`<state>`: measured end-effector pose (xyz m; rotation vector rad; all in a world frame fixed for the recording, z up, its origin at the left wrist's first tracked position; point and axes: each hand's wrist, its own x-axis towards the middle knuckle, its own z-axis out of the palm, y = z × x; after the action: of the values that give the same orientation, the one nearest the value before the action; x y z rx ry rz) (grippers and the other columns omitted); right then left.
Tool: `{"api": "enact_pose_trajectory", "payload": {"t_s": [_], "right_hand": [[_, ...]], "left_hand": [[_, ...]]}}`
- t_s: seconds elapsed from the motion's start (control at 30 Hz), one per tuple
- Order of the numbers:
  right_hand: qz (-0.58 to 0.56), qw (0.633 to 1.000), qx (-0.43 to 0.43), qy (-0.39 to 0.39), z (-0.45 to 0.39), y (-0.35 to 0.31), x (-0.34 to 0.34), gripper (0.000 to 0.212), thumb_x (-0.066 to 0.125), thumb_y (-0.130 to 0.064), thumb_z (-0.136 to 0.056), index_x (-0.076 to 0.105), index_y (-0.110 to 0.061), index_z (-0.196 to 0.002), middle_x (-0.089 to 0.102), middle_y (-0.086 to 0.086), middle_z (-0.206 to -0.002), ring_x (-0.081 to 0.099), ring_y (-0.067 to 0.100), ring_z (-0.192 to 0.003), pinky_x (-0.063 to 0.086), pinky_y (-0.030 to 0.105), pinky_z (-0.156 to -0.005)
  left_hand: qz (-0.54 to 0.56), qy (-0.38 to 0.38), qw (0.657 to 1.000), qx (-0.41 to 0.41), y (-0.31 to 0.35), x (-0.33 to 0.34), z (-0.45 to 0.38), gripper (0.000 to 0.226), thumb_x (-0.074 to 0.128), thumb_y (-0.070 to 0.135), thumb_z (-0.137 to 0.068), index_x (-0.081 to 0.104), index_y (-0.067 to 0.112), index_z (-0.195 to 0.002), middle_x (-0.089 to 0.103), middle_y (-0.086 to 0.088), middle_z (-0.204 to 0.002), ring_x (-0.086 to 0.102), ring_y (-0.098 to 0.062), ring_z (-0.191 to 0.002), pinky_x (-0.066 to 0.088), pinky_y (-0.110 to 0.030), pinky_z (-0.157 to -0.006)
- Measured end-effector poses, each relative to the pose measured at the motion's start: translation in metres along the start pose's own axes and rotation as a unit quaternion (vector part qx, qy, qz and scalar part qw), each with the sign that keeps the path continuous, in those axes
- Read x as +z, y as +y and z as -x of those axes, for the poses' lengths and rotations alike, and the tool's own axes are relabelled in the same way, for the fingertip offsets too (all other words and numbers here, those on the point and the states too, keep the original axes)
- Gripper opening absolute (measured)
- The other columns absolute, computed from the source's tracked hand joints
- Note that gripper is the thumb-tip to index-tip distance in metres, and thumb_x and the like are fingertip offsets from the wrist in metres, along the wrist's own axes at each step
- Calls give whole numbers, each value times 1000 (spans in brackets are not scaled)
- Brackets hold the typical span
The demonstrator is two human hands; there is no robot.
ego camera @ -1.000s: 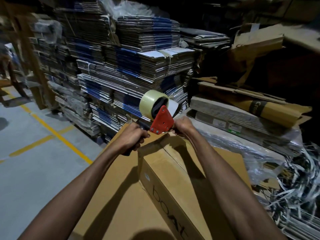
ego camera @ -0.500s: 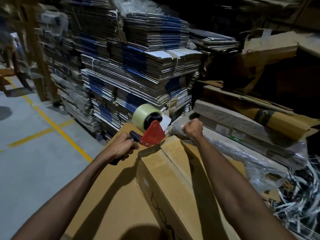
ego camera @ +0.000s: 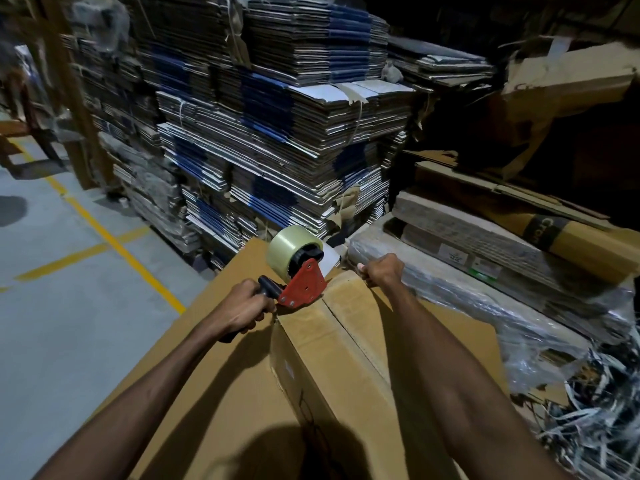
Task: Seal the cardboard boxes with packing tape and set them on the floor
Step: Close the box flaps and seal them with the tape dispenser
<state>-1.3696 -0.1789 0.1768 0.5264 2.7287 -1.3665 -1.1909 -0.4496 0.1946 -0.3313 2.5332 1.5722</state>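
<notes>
Tall stacks of flattened cartons (ego camera: 277,126), some edged blue, stand beyond a grey floor (ego camera: 69,323) marked with yellow lines (ego camera: 117,244). At right lie plastic-wrapped bundles (ego camera: 485,292), loose brown cardboard sheets (ego camera: 554,77) and a tangle of white strapping (ego camera: 595,420).

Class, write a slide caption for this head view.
Left hand runs tape dispenser along cardboard box; right hand grips its far edge.

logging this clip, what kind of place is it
Most likely a packaging warehouse or carton store: tall stacks of flattened cartons fill the back, yellow lane lines mark the concrete floor, and a cardboard box is being sealed with a tape dispenser.
</notes>
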Motion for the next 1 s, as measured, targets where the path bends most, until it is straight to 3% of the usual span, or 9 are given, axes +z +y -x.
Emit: {"api": "enact_pose_trajectory", "payload": {"t_s": [0.1, 0.17, 0.27, 0.37, 0.47, 0.53, 0.67, 0.87, 1.0], "right_hand": [[-11, 999, 25, -27, 2, 7, 2, 16, 77, -11, -92, 65, -4, -83, 70, 12, -83, 64, 17, -64, 51, 27, -49], [-16, 998, 33, -49, 5, 16, 5, 11, 77, -13, -90, 68, -9, -88, 67, 6, -79, 60, 15, -64, 45, 24, -50], [8, 999, 34, -35, 5, 25, 9, 9, 80, -29, -89, 72, -26, -86, 71, 3, -87, 67, 17, -78, 60, 33, -73], [25, 1000, -3, 7, 5, 24, 11, 17, 77, -27, -93, 73, -20, -78, 72, 4, -81, 66, 18, -74, 60, 37, -67], [-22, 998, -44, -30, 13, 13, 19, 46, 72, -58, -90, 65, -22, -62, 64, 2, -73, 58, 23, -69, 49, 37, -67], [7, 997, -52, -51, 17, 9, 25, 52, 74, -69, -81, 63, -23, -59, 65, 0, -71, 60, 23, -68, 52, 37, -70], [54, 997, -58, -9, 20, 9, 30, 50, 80, -64, -79, 66, -20, -59, 67, -3, -66, 66, 23, -72, 53, 36, -75], [54, 998, -28, 18, 27, 7, 33, 39, 84, -64, -75, 74, -27, -68, 74, -1, -85, 66, 24, -86, 55, 43, -89], [62, 998, -5, 29, 33, 1, 34, 39, 84, -61, -76, 78, -24, -81, 73, 2, -92, 63, 25, -91, 46, 39, -87]], "left_hand": [[1, 4, 1000, -12, -6, 0, -5, 14, 64, 7, -91, 56, 9, -80, 48, -4, -65, 37, -11, -44, 30, -29, -41], [6, 1, 1000, -15, -8, -2, -7, 13, 64, 6, -90, 56, 10, -80, 47, -5, -64, 36, -12, -45, 29, -29, -42], [36, -14, 999, -23, -7, -1, -7, 8, 61, 4, -91, 58, 8, -84, 44, -2, -61, 34, -13, -46, 27, -28, -43], [54, -20, 998, -25, -6, 1, -6, 7, 60, 2, -92, 59, 7, -87, 42, 0, -60, 32, -12, -45, 26, -27, -42], [52, -16, 998, -23, -8, -1, -6, 3, 60, 3, -92, 60, 6, -92, 44, 0, -61, 34, -11, -45, 27, -27, -42], [49, -13, 998, -25, -11, -2, -7, 3, 60, 5, -92, 61, 5, -95, 45, 0, -62, 34, -11, -45, 28, -27, -42], [22, -12, 999, -24, -10, -2, -10, 12, 61, 10, -91, 62, 3, -101, 47, -2, -64, 36, -11, -45, 30, -29, -42], [-55, -22, 998, 7, -2, -10, -3, 9, 63, 11, -92, 67, 6, -98, 51, -4, -65, 41, -13, -48, 35, -29, -43], [-76, -24, 997, 13, 0, -21, 6, 9, 65, 11, -92, 66, 3, -94, 49, -5, -64, 40, -15, -48, 34, -29, -43]]}}
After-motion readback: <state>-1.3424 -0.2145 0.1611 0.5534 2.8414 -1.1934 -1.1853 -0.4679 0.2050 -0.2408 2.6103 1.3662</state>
